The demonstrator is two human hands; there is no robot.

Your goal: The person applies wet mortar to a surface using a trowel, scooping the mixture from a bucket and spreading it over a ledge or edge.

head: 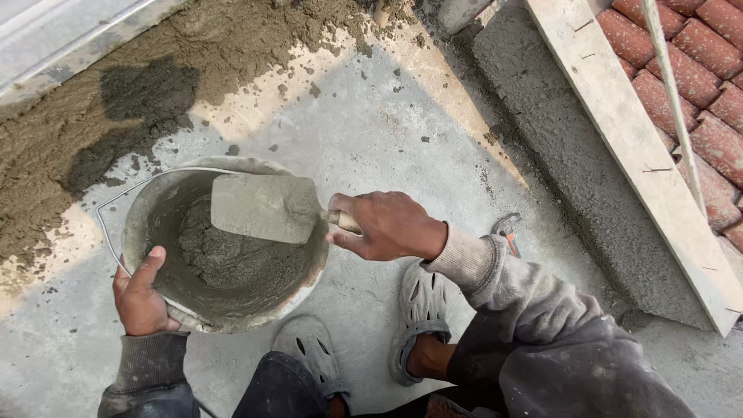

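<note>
Mortar bucket (pixel 147 224): my left hand (pixel 141 298) grips its near rim.
Trowel (pixel 265 207): clasped in my right hand (pixel 387 226), blade leftward over bucket.

Count, head view:

- Hands: 2. The left hand (pixel 142 298) is at 8 o'clock, the right hand (pixel 387 226) near centre.
- Buckets: 1, the bucket (pixel 139 209) at 9 o'clock, with 1 wire handle (pixel 104 228).
- Trowels: 1, the trowel (pixel 265 207) over the bucket.
- Clogs: 2, grey. One clog (pixel 309 348) at 6 o'clock, the other clog (pixel 422 310) just right of it.
- Wooden planks: 1, the plank (pixel 631 147) at 2 o'clock.
- Red bricks (pixel 708 85): several rows at 2 o'clock, partly cut off; exact number cannot be told.
</note>
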